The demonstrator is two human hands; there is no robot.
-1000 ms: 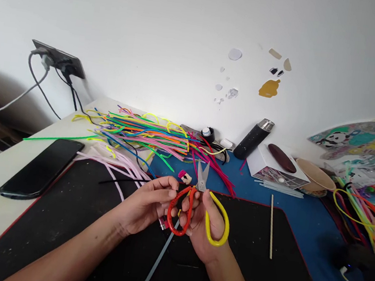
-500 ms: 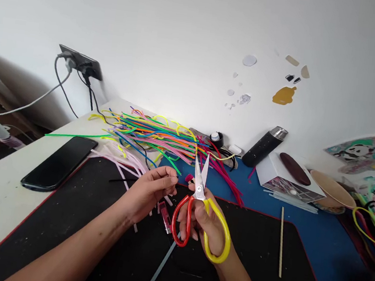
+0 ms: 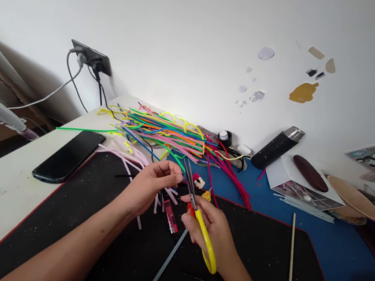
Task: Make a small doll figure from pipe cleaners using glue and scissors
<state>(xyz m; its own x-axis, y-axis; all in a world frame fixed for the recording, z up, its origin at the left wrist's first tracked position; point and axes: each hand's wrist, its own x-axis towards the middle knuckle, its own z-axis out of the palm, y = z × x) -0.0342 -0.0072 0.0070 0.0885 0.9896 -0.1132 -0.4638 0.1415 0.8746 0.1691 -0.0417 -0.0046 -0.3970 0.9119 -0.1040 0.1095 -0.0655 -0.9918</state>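
My right hand [image 3: 214,227] is closed around scissors [image 3: 207,242] with one yellow and one red handle. Their narrow blades point up and away from me, slightly apart at the tips. Just left of the blades, my left hand [image 3: 152,184] pinches thumb and forefinger together; whatever is between them is too small to make out. Below the hands lie a pink lighter [image 3: 171,216] and a translucent glue stick [image 3: 167,261] on the black mat [image 3: 241,258]. Two small figures, one white and pink [image 3: 198,180] and one yellow [image 3: 206,195], sit just beyond the scissors.
A pile of coloured pipe cleaners [image 3: 164,130] spreads along the wall. A phone [image 3: 69,156] lies at left. To the right are a black flask [image 3: 276,147], a white box [image 3: 283,171], more glue sticks [image 3: 306,208], a bowl [image 3: 355,195] and a wooden stick [image 3: 292,251].
The scissors have turned edge-on and their blades have come closer together, nearer my left fingertips. My left hand keeps its pinch. The whole view has swung slightly left.
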